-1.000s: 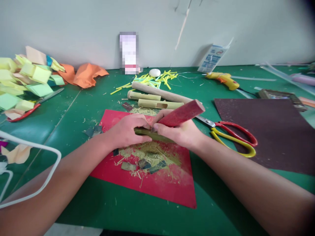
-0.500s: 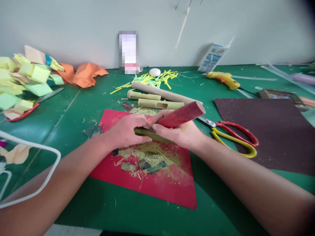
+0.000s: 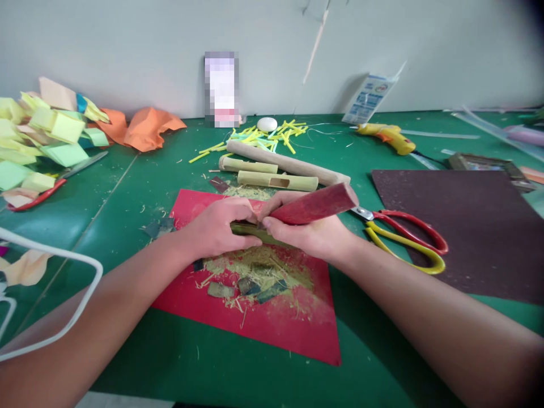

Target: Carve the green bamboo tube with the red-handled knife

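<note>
My left hand (image 3: 219,226) is closed around the left end of a greenish bamboo piece (image 3: 246,229), which lies crosswise over a red sheet (image 3: 293,340). My right hand (image 3: 314,232) grips a tool with a thick red handle (image 3: 318,204). The handle slants up to the right, and its working end meets the top of the bamboo between my two hands. My fingers hide most of that working end, so its shape does not show. Wood shavings (image 3: 272,266) and several dark bamboo chips (image 3: 221,289) lie on the red sheet in front of my hands.
Behind my hands lie two notched bamboo pieces (image 3: 277,180) and a long wooden stick (image 3: 284,161). Red-and-yellow-handled scissors (image 3: 403,232) rest right, partly on a dark sheet (image 3: 467,226). A yellow glue gun (image 3: 389,137) is farther back. Folded paper (image 3: 63,127) and a white frame (image 3: 96,283) are left.
The red handle has tipped lower, and its upper end has shifted slightly right. My left hand keeps its hold on the bamboo almost unmoved.
</note>
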Demonstrator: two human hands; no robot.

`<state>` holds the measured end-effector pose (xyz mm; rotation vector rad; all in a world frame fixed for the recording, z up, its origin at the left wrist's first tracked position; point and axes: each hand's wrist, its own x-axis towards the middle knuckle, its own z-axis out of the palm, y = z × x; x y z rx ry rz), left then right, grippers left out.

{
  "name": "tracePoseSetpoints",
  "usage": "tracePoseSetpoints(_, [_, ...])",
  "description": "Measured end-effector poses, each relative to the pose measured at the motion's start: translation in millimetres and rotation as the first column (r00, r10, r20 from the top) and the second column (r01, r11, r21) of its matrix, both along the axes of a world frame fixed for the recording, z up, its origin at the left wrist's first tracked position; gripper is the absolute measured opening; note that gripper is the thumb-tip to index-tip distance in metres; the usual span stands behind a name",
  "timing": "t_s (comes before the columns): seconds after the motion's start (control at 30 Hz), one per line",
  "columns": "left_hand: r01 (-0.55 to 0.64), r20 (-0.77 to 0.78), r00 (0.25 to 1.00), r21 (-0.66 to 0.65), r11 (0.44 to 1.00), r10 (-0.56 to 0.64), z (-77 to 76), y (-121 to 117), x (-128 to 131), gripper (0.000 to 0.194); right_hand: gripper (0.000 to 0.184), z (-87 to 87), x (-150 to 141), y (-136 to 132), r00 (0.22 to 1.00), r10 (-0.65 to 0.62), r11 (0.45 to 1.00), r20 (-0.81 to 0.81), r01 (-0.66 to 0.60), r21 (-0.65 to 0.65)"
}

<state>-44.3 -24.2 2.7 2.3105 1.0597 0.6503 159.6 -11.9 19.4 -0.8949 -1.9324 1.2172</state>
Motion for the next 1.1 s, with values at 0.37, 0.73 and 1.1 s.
tracePoseSetpoints(0.37, [-0.005,0.037,0.999,-0.01,1.0,0.005,-3.1,1,-4,0.02,0.005,-0.6,-2,-2,0.999,-0.033,0.997,0.002,0.033,0.07])
tracePoseSetpoints(0.73, [0.023,0.031,0.999,0.037,0.999,-0.024,-1.0,2,-3,0.024,0.016,-4.2,2,-8,0.977,-0.206,0.956,-0.049,0.211,0.203])
tracePoseSetpoints(1.1, [0.022,0.04,0.999,0.041,0.999,-0.024,-4.1,2,-4,0.023,0.019,-3.9,4,-12,0.968,-0.248,0.942,-0.025,0.247,0.226])
